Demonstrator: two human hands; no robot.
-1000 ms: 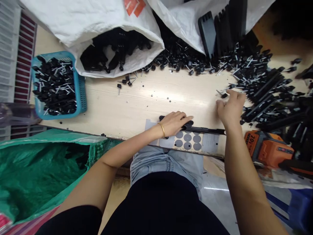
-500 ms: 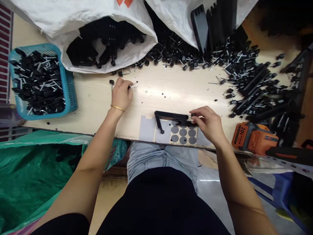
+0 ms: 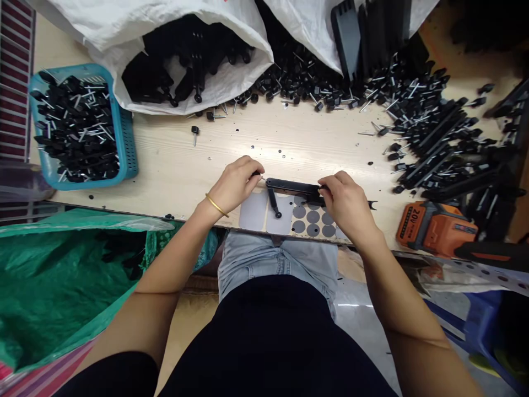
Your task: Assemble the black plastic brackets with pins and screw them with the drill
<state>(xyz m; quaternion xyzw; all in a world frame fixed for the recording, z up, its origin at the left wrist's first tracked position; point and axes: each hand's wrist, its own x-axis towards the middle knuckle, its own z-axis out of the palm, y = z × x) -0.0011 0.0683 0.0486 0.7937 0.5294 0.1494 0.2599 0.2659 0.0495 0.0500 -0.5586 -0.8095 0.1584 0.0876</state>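
A black jointed plastic arm lies near the bench's front edge, its short link angled toward me. My left hand pinches a black-headed screw, whose metal shank points at the arm's left end. At the other end, my right hand is closed, thumb and fingers together at the arm; its fingers cover what they grip there. Under the arm lie grey stickers, some square and some round. A loose black-headed screw rests on the bench behind my left hand.
A blue basket full of black-headed screws stands at the left. White sacks with black parts lie at the back. Heaped screws and long black parts spread along the back and right. An orange power tool sits at the front right.
My left hand has moved right and toward me, bringing the screw to the arm's left end. My right hand stays by the right end, further over it. The view has shifted slightly.
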